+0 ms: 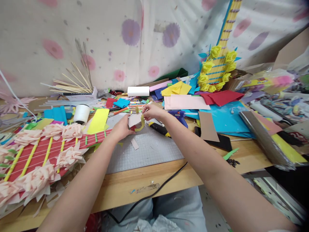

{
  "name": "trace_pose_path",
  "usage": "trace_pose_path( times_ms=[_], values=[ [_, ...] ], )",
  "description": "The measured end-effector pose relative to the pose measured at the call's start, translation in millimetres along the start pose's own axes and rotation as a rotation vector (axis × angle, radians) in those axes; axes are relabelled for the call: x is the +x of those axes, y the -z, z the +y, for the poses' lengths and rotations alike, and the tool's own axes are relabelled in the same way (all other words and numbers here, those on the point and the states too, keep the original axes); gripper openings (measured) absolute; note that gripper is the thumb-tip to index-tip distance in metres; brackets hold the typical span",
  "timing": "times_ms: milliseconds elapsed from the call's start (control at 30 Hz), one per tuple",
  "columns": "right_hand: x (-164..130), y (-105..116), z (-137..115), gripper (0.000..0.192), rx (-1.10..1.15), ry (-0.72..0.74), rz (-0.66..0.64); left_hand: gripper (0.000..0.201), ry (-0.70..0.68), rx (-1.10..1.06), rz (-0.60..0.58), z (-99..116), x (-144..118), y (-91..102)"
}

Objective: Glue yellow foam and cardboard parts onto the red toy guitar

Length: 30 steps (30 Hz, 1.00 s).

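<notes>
My left hand (123, 127) is clamped on the small cardboard piece (134, 120), over the grey mat (154, 153). My right hand (153, 111): fingertips together, pinching the yellow-green strip (142, 122) at its edge.

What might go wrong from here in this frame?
The curved yellow-green strip might slip out of line on the cardboard piece in the left hand. The blue glue gun lies near the right hand and, if hot, could burn it. The black cord hangs over the table edge by the person's legs and might snag.
</notes>
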State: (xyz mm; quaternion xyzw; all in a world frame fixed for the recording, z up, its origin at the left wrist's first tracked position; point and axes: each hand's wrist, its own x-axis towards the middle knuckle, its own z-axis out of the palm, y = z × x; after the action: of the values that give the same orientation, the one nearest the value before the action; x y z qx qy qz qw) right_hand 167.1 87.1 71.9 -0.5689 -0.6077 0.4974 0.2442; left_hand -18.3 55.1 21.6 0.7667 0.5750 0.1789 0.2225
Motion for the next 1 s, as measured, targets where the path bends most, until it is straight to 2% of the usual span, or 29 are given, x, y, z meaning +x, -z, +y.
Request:
trace_pose_path(
  times_ms=[167, 300, 567, 833, 1000],
  values=[
    [3.5, -2.1, 1.3, 0.024, -0.165, 0.068, 0.065, 0.090, 0.017, 0.009, 0.009, 0.7, -0.3, -0.9],
    [4.3, -4.1, -2.6, 0.023, -0.274, 0.084, 0.064, 0.088, 0.004, 0.026, 0.018, 1.1, -0.4, -1.5],
    [-0.1, -3.2, -6.5, 0.022, -0.228, 0.099, -0.007, 0.089, 0.027, 0.043, 0.016, -0.2, -0.5, -3.1],
    [6.3, -0.1, -3.0, 0.022, -0.217, 0.095, -0.071, 0.095, 0.046, 0.089, -0.002, 7.6, -3.9, 5.4],
    [9.9, 1.1, 0.8, 0.020, -0.249, 0.234, -0.123, 0.092, 0.025, 0.075, -0.006, 5.2, -5.2, 5.5]
  ],
)
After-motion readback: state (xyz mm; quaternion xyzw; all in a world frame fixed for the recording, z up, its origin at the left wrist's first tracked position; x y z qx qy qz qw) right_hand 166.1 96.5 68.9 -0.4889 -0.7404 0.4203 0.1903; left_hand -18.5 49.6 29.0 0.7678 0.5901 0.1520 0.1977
